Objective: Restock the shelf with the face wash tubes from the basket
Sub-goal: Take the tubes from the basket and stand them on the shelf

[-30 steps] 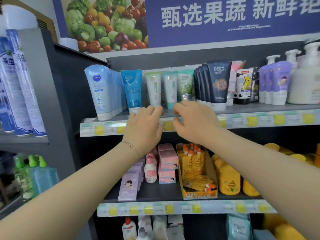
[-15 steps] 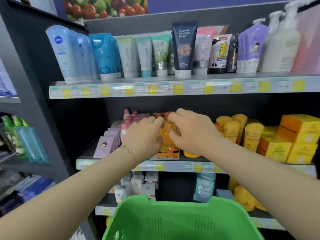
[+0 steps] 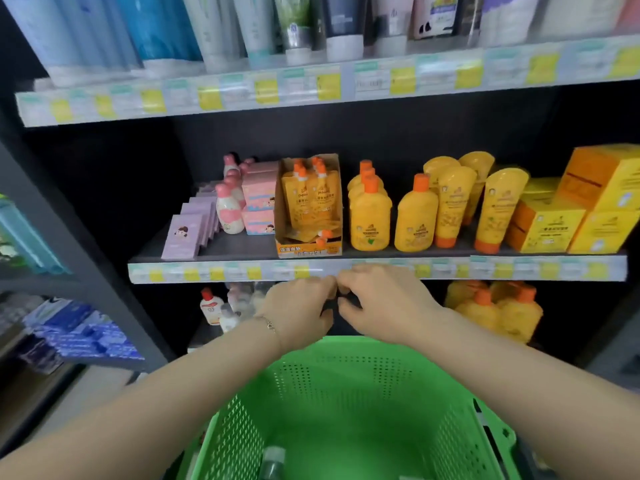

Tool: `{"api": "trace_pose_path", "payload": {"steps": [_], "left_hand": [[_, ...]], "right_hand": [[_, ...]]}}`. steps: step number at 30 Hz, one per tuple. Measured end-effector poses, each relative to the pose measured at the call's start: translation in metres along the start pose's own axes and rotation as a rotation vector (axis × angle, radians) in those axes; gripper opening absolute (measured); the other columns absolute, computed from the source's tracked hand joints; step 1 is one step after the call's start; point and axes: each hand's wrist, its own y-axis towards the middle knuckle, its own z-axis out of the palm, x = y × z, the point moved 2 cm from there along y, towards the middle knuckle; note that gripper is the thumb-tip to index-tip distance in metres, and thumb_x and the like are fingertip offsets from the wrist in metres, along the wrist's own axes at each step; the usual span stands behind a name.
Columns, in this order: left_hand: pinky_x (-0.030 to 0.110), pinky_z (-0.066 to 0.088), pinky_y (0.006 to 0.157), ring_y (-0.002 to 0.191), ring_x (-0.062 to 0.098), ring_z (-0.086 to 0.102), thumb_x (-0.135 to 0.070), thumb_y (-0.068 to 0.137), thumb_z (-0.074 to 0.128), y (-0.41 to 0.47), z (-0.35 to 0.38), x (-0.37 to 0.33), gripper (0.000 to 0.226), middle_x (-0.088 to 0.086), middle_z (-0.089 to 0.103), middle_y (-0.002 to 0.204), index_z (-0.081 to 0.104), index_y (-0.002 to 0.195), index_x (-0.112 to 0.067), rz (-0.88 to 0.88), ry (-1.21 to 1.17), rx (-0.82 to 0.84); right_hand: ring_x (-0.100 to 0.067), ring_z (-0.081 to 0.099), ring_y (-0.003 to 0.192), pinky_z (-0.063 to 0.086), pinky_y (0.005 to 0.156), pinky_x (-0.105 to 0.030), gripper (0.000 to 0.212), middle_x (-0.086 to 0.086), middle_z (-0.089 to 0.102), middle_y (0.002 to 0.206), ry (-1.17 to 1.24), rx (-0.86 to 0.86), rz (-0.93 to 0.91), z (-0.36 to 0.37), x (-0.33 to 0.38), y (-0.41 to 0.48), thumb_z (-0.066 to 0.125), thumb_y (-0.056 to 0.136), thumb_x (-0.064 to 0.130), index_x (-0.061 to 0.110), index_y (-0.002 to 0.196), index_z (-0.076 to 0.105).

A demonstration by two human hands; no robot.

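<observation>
Head view: I am holding my left hand (image 3: 298, 310) and right hand (image 3: 384, 303) just above the far rim of the green basket (image 3: 346, 393), backs facing me, fingers curling inward, fingertips almost meeting. Whether they are pinching anything I cannot tell. One greyish tube (image 3: 273, 460) is lying inside the basket, towards its left wall. High above the basket, face wash tubes (image 3: 343, 26) are standing cap-down along the top shelf (image 3: 311, 88).
</observation>
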Motion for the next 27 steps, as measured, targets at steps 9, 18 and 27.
{"api": "trace_pose_path", "payload": {"steps": [9, 18, 27], "left_hand": [[0.039, 0.054, 0.079, 0.097, 0.024, 0.063, -0.033, 0.09, 0.051, -0.031, 0.117, 0.002, 0.029, 0.0, 0.064, 0.109, 0.052, 0.117, -0.023, -0.078, 0.027, 0.428], [0.037, 0.054, 0.076, 0.093, 0.024, 0.063, -0.025, 0.091, 0.052, -0.052, 0.203, 0.025, 0.023, 0.001, 0.065, 0.106, 0.056, 0.113, -0.02, -0.16, 0.021, 0.619], [0.03, 0.057, 0.076, 0.084, 0.018, 0.062, -0.004, 0.088, 0.055, -0.085, 0.276, 0.042, 0.03, 0.006, 0.062, 0.098, 0.056, 0.118, -0.008, -0.275, 0.028, 0.887]], "right_hand": [[-0.028, 0.062, 0.098, 0.046, 0.071, -0.036, 0.028, -0.001, 0.062, 0.108, 0.055, 0.343, 0.14, 0.1, 0.002, -0.045, 0.048, 0.091, 0.039, 0.021, 0.109, 0.06], [-0.025, 0.062, 0.1, 0.054, 0.08, -0.039, 0.033, -0.002, 0.063, 0.113, 0.107, 0.594, 0.209, 0.15, -0.002, -0.069, 0.051, 0.093, 0.043, 0.019, 0.114, 0.059], [-0.023, 0.063, 0.088, 0.057, 0.072, -0.039, 0.038, -0.002, 0.063, 0.106, 0.101, 0.698, 0.167, 0.168, 0.0, -0.069, 0.051, 0.093, 0.048, 0.018, 0.115, 0.057]]}}
